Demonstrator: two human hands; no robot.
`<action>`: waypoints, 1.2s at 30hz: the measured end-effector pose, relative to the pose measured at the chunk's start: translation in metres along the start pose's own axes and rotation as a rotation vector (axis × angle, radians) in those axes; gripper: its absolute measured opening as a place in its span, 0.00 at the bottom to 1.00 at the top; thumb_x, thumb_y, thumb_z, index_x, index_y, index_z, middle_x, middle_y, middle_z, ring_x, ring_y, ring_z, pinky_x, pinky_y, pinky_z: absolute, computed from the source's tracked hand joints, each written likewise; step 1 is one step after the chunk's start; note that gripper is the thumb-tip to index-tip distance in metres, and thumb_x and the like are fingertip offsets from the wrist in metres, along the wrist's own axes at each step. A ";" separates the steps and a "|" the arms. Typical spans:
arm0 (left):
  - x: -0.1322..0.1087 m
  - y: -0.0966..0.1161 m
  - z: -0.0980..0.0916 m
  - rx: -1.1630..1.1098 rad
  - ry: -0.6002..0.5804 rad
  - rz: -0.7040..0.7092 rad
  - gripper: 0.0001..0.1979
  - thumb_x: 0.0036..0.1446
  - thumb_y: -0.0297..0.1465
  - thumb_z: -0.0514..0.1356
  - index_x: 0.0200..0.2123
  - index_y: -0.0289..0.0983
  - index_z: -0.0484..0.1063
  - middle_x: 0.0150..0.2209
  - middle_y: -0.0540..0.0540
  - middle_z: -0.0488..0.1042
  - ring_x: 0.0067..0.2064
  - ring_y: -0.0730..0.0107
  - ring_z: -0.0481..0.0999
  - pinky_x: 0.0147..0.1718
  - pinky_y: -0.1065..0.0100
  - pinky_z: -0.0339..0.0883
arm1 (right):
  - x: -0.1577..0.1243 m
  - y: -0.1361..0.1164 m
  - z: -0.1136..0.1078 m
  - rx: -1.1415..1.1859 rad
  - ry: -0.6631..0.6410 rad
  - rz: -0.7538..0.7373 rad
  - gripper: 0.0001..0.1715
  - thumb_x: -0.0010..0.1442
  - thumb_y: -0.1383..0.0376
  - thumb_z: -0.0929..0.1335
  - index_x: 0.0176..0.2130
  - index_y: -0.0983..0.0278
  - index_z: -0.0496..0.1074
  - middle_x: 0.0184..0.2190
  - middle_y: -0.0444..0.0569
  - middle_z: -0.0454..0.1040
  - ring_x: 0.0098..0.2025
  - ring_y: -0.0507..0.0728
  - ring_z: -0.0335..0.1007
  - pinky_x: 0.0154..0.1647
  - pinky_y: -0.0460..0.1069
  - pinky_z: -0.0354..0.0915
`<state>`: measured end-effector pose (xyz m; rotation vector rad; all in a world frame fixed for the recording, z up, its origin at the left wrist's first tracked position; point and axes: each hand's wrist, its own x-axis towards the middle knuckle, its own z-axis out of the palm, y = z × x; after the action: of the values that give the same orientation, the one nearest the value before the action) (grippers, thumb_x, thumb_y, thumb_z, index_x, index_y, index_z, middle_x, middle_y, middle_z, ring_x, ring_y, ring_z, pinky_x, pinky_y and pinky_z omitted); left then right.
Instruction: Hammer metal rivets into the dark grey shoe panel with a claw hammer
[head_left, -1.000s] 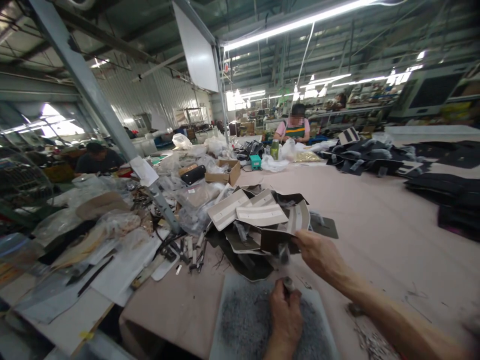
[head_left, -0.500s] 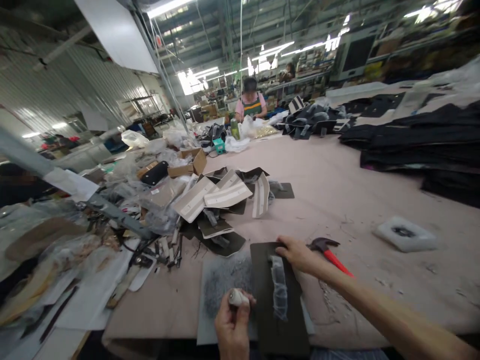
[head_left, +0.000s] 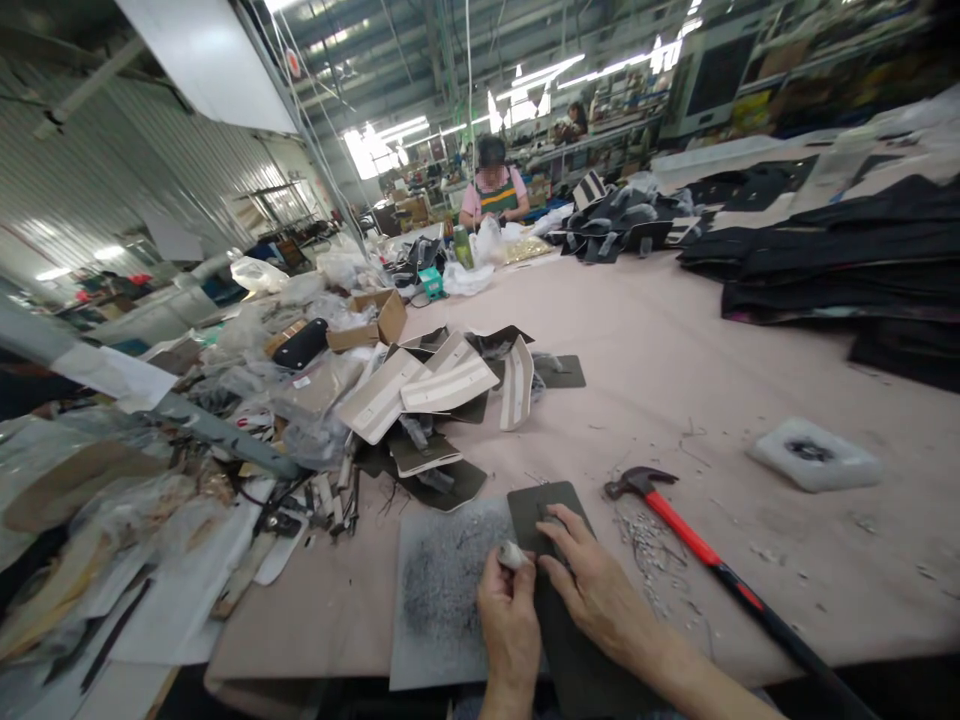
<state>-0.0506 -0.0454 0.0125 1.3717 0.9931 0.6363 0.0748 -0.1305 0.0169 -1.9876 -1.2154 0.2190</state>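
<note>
At the counter (head_left: 330,600), I have the left hand (head_left: 511,625) clamped on a pale cylinder (head_left: 512,555); the right hand (head_left: 596,590), fingers apart, touches the dark panel (head_left: 529,497) overlapping the grey pad (head_left: 442,600), presumably to steady it.

Matt panel (head_left: 564,640), rough, scuffed board (head_left: 442,580), metal-headed hammer (head_left: 720,567)

1. Left hand (head_left: 510,610): closed in a grip, fingers curled, the thumb bent in alongside the forefinger.
2. Left wrist (head_left: 508,690): nearly straight, rising from the lower edge of the view.
3. Right hand (head_left: 586,572): just beside the left, palm down, fingers slightly bent and spread, thumb apart from the forefinger, fingertips directed toward the upper left.
4. Right forearm (head_left: 701,682): bare, slanting in from the lower right.
</note>
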 end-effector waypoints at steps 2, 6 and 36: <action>0.006 -0.001 -0.005 -0.055 0.044 -0.021 0.19 0.59 0.45 0.63 0.42 0.35 0.76 0.42 0.39 0.83 0.45 0.58 0.82 0.49 0.61 0.74 | -0.007 0.009 0.008 -0.034 0.081 -0.037 0.23 0.69 0.64 0.61 0.62 0.61 0.65 0.63 0.60 0.69 0.64 0.63 0.68 0.61 0.61 0.72; 0.032 0.013 -0.002 -0.176 0.064 0.028 0.22 0.57 0.44 0.66 0.48 0.35 0.73 0.45 0.39 0.83 0.47 0.59 0.82 0.53 0.59 0.73 | -0.017 0.015 0.019 -0.199 0.206 -0.155 0.25 0.68 0.65 0.63 0.62 0.67 0.64 0.56 0.63 0.75 0.58 0.65 0.74 0.56 0.62 0.76; 0.073 0.019 0.031 0.240 -0.227 0.249 0.13 0.62 0.39 0.58 0.41 0.37 0.76 0.39 0.43 0.82 0.40 0.63 0.79 0.43 0.65 0.71 | -0.042 0.012 0.024 -0.027 0.037 -0.060 0.25 0.66 0.62 0.65 0.60 0.65 0.70 0.63 0.59 0.70 0.68 0.66 0.62 0.66 0.70 0.64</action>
<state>0.0147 0.0043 0.0134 1.7566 0.7388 0.5405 0.0484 -0.1550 -0.0181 -1.9667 -1.2586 0.1360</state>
